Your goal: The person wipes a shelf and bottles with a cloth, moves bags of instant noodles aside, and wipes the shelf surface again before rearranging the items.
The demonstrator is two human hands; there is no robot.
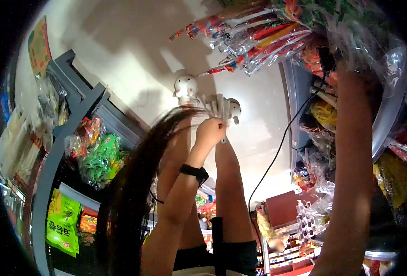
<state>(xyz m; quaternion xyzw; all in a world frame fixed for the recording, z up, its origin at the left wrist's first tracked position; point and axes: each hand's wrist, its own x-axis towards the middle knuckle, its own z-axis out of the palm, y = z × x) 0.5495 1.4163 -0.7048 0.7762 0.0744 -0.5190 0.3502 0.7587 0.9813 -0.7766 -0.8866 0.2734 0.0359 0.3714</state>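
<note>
Bundle of slim whitish strips [219,108] is pinched by the left hand [210,132], long axis forward; right hand, hidden forward-right among shiny clear-plastic packets [360,39], cannot be judged.

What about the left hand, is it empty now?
No, the left hand holds a bunch of thin, pale strips between its fingers.

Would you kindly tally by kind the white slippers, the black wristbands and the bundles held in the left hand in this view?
Bundle of pale strips in the left hand: 1
Black wristband: 1
White slippers, one on each foot: 2
Total: 4
</note>
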